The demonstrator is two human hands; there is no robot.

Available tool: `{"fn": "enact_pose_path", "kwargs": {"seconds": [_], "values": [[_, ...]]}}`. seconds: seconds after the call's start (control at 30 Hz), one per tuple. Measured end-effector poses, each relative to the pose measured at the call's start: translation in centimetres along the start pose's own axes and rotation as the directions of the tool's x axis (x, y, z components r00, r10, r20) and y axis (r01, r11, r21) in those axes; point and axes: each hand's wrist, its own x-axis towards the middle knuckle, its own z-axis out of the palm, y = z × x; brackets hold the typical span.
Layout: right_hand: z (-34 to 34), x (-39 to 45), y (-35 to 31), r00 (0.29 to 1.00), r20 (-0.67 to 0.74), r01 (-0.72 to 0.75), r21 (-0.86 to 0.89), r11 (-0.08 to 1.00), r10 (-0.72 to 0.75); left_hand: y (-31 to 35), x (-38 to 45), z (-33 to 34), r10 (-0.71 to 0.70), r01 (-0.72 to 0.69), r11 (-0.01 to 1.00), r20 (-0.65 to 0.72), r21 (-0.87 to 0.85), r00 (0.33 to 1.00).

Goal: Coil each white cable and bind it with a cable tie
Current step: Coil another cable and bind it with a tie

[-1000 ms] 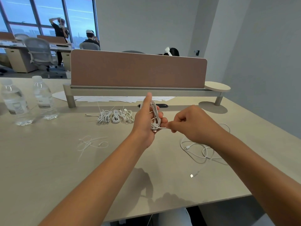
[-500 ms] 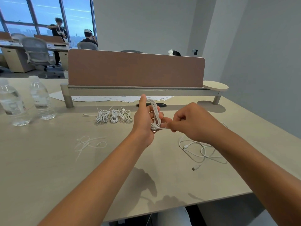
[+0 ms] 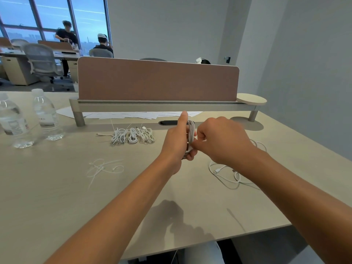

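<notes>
Far left of the grip, near the desk's left edge: 2 clear plastic water bottles (image 3: 46,115), upright, ribbed. Closer in, left & nearer the camera than the grip: loose white cable ties (image 3: 103,167), thin, tangled, flat on the top. Left & beyond the grip: row of bundled cables (image 3: 132,135), white, glossy, side by side. Bare tabletop between ties and bundles, and under both forearms to the near edge.

Left hand (image 3: 176,141) curls round the coiled cable (image 3: 190,133), held above the desk, loops upright, thumb up. Right hand (image 3: 219,139) touches the coil's right side, fingers curled, pinching at the coil; what's pinched can't be made out.

Right & below the grip: loose cables (image 3: 226,174) sprawled near the right edge.

Desk (image 3: 57,197): pale matte wood-look. Beyond it a brown fabric divider (image 3: 158,81), grey walls, windows far left.
</notes>
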Motion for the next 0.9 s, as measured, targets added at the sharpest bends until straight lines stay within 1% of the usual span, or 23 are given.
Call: {"fn": "enact_pose_path", "kwargs": {"seconds": [0.1, 0.17, 0.23, 0.27, 0.33, 0.4, 0.43, 0.5, 0.63, 0.7, 0.8, 0.87, 0.9], "values": [[0.0, 0.1, 0.1, 0.999, -0.029, 0.012, -0.015, 1.0, -0.012, -0.2, 0.2, -0.1, 0.013, -0.013, 1.0, -0.023, 0.014, 1.0], [-0.3, 0.1, 0.6, 1.0, -0.018, -0.015, 0.031, 0.999, 0.016, -0.2, 0.3, -0.5, -0.006, 0.005, 1.0, -0.05, -0.019, 0.999], [-0.3, 0.1, 1.7, 0.999, 0.01, -0.054, 0.132, 0.99, 0.053, -0.1, 0.3, -1.1, -0.028, 0.022, 0.997, -0.078, -0.071, 0.997], [-0.2, 0.1, 2.3, 0.997, 0.045, -0.069, 0.209, 0.975, 0.061, 0.0, 0.3, -1.4, -0.032, 0.023, 0.996, -0.096, -0.089, 0.995], [-0.2, -0.1, 3.1, 0.991, 0.124, -0.096, 0.385, 0.918, 0.051, 0.1, 0.4, -1.8, -0.025, 0.013, 0.995, -0.121, -0.099, 0.992], [-0.1, -0.2, 3.2, 0.987, 0.155, -0.11, 0.488, 0.866, 0.038, 0.0, 0.5, -1.9, -0.008, -0.001, 0.997, -0.124, -0.076, 0.992], [0.1, -0.2, 3.1, 0.989, 0.144, -0.111, 0.498, 0.86, 0.044, -0.1, 0.5, -2.0, 0.003, -0.009, 0.999, -0.12, -0.053, 0.993], [0.4, 0.1, 2.8, 0.992, 0.096, -0.114, 0.463, 0.879, 0.078, -0.3, 0.3, -1.9, 0.017, -0.018, 1.0, -0.093, -0.011, 0.996], [1.0, 0.9, 1.7, 0.991, 0.021, -0.13, 0.294, 0.947, 0.13, -0.5, -0.1, -1.7, 0.018, -0.017, 0.999, -0.031, 0.03, 0.999], [1.2, 1.3, 1.2, 0.99, -0.032, -0.127, 0.252, 0.959, 0.139, -0.6, -0.2, -1.5, 0.015, -0.015, 0.999, -0.012, 0.031, 1.0], [1.7, 1.6, 0.4, 0.982, -0.086, -0.139, 0.277, 0.951, 0.169, -0.8, -0.3, -1.2, -0.013, 0.013, 1.0, -0.009, 0.026, 1.0], [2.7, 1.7, 0.0, 0.978, -0.101, -0.136, 0.349, 0.927, 0.181, -0.9, -0.2, -1.1, -0.035, 0.035, 0.999, -0.001, 0.015, 0.999], [3.1, 1.7, -0.1, 0.979, -0.085, -0.132, 0.413, 0.901, 0.183, -1.0, -0.2, -1.1, -0.043, 0.043, 0.999, -0.001, 0.009, 0.999]]}}
